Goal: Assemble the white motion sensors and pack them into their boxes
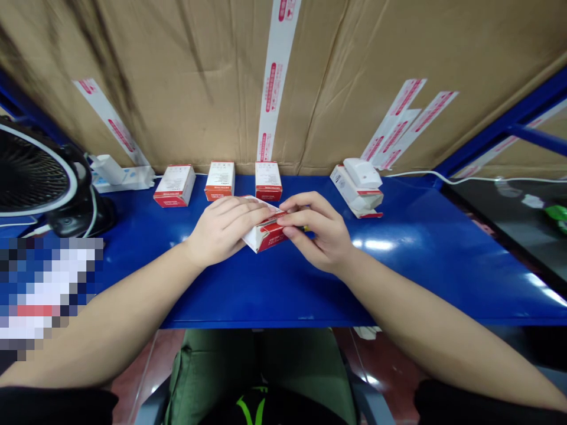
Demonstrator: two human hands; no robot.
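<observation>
A small red and white cardboard box (pixel 271 236) is held tilted above the blue table, between my two hands. My left hand (pixel 228 227) is closed over its left side and top, fingers lying across the white face. At the box's right end, my right hand (pixel 316 230) pinches the red flap edge with thumb and fingers. Something small, dark and yellow (pixel 305 228) shows by the right fingers; its kind cannot be made out. The box's inside is hidden.
Three similar boxes (pixel 175 185) stand in a row along the cardboard wall (pixel 221 88). An opened box (pixel 352 189) with a white device (pixel 363 173) on top lies back right. At left are a black fan (pixel 31 171) and a power strip (pixel 133 179). The blue table (pixel 310 301) has a front edge.
</observation>
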